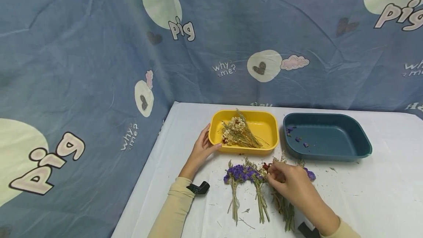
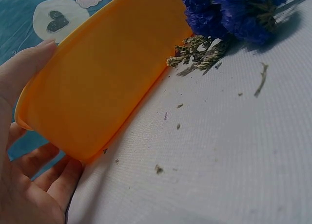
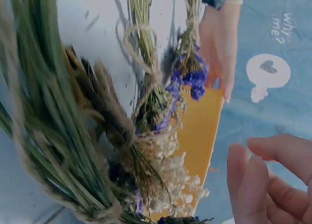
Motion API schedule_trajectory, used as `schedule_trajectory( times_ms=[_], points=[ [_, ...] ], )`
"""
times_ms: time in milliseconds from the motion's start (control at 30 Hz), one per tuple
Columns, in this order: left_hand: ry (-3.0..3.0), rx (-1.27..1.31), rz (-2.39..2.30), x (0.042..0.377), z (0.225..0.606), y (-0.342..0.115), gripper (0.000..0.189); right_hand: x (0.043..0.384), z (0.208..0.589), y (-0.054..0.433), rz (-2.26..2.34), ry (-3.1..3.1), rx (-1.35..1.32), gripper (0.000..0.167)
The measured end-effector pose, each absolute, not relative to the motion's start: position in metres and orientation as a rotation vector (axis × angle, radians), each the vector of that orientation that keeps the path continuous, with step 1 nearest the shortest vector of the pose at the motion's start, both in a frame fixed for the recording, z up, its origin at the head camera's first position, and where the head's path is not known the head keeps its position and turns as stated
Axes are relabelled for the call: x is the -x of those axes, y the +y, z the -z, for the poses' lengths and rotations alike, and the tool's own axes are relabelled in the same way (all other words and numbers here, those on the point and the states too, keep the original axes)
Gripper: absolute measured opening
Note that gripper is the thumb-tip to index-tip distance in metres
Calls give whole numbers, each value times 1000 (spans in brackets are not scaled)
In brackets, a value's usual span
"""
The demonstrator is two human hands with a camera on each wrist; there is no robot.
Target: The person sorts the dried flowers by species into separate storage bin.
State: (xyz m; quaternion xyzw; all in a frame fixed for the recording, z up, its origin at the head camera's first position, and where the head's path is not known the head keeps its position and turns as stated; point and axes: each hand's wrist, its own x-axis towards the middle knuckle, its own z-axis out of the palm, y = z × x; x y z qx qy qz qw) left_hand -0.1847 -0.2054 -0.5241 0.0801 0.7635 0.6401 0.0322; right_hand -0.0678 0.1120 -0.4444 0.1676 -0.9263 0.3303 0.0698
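My left hand (image 1: 201,148) grips the left end of a yellow tray (image 1: 244,150). In the left wrist view its thumb lies along the rim, with the other fingers at the lower corner. A bundle of cream and dark red dried flowers (image 1: 238,131) lies inside the tray. My right hand (image 1: 294,183) hovers over dried flower bunches in front of the trays, bent fingers beside a small dark red bloom (image 1: 266,166). In the right wrist view thumb and fingertips come close together, with nothing visible between them. Twine ties the purple flower bunches (image 1: 236,173) and the cream flower bunch (image 3: 168,170).
To the right of the yellow tray stands a dark teal tray (image 1: 330,146) with several loose purple petals (image 1: 298,139). Stem and leaf crumbs lie scattered on the white tablecloth (image 1: 373,194). A blue printed curtain (image 1: 211,39) hangs behind and at the left.
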Motion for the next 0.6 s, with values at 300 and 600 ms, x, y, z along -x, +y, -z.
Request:
schedule_trajectory(
  times_ms=[300, 600],
  points=[
    [2354, -249, -1973, 186, 525, -206, 95, 54, 450, 110, -986, -2934, -453, 19],
    [2354, -241, -1974, 185, 523, -204, 95, 51, 461, 113, -893, -2977, -420, 19]
  ],
)
